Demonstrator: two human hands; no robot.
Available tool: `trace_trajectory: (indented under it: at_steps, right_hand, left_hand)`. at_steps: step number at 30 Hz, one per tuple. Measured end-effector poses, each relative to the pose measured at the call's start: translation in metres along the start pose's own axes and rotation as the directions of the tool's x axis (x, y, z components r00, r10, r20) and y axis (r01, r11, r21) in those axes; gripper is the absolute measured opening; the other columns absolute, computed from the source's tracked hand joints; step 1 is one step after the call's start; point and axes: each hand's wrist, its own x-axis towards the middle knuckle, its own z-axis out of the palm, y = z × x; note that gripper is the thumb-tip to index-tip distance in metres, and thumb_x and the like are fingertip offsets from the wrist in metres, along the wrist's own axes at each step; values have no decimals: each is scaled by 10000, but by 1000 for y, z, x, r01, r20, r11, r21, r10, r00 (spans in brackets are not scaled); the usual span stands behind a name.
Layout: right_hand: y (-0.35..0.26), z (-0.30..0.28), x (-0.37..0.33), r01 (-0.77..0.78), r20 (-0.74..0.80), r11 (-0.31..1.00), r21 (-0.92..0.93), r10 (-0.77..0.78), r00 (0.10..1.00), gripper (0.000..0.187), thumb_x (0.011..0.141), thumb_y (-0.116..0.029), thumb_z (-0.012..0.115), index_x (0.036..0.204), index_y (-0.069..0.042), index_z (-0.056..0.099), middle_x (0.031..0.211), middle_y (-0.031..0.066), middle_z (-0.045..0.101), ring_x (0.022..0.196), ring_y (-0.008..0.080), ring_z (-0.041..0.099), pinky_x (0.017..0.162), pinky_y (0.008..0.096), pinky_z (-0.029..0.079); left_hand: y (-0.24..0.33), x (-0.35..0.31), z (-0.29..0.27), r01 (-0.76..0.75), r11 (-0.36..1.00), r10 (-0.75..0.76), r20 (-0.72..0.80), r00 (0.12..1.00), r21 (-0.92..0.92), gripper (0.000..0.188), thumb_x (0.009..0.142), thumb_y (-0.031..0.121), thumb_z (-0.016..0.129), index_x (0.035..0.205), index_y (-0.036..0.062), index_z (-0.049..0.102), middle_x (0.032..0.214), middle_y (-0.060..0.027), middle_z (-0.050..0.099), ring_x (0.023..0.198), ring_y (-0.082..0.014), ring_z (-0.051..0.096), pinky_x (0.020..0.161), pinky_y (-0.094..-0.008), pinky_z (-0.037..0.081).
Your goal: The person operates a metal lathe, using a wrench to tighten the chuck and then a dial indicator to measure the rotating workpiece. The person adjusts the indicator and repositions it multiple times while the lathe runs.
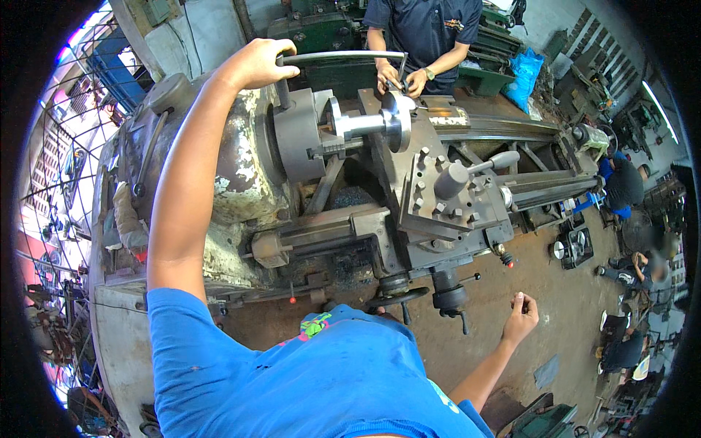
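My left hand [261, 64] is raised over the lathe and closed round the left end of a chuck key's long grey bar [339, 55]. Below the hand, an upright shank [283, 93] meets the grey lathe chuck [298, 135]. A shiny metal shaft with a round flange [398, 120] sits in the chuck jaws. My right hand [520, 320] hangs away from the machine at the lower right, its fingers curled together with nothing visible in them. The tool post [451, 181], with its handle, stands on the carriage between the chuck and the right hand.
Across the lathe, a person in a dark shirt [423, 36] has both hands near the flange and the bar's far end. Handwheels [398, 297] and levers project from the near side. The lathe bed [504, 130] runs right; a blue bag [524, 79] stands behind. Other people sit farther right.
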Motion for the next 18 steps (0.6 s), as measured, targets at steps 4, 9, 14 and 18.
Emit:
trace_trajectory:
  at_steps: [4,9,14,18]
  right_hand:
    - [8,4,0,4,3,999,-33,-3,1000,149,920,-128,700,856,3,671,727,18,649,653,80,542,614,240,440]
    - [13,13,-3,0,-2,999,41,0,1000,142,914,-116,699,845,3,667,702,0,617,629,75,500,587,243,414]
    - [15,21,2,-8,50,999,-37,10,999,145,900,-110,706,831,12,670,677,2,601,602,80,487,554,253,407]
    - [22,39,18,-35,116,999,16,33,993,170,866,-125,744,818,17,663,626,20,570,576,81,474,545,260,410]
  left_hand:
    - [-3,-4,-2,47,998,-48,21,999,28,468,837,351,712,1186,50,630,1080,-224,684,1009,-363,661,897,-424,519]
    - [-2,-10,-3,54,998,-53,-85,995,11,462,819,322,734,1188,66,628,1117,-195,679,1054,-335,650,934,-402,501]
    - [32,-29,-8,84,996,-90,-271,958,-34,527,806,296,761,1261,78,608,1264,-179,612,1138,-348,607,1001,-418,477]
    - [77,-73,14,169,982,-78,-648,758,80,477,817,206,760,1248,62,616,1269,-186,602,1177,-362,575,1039,-437,443]
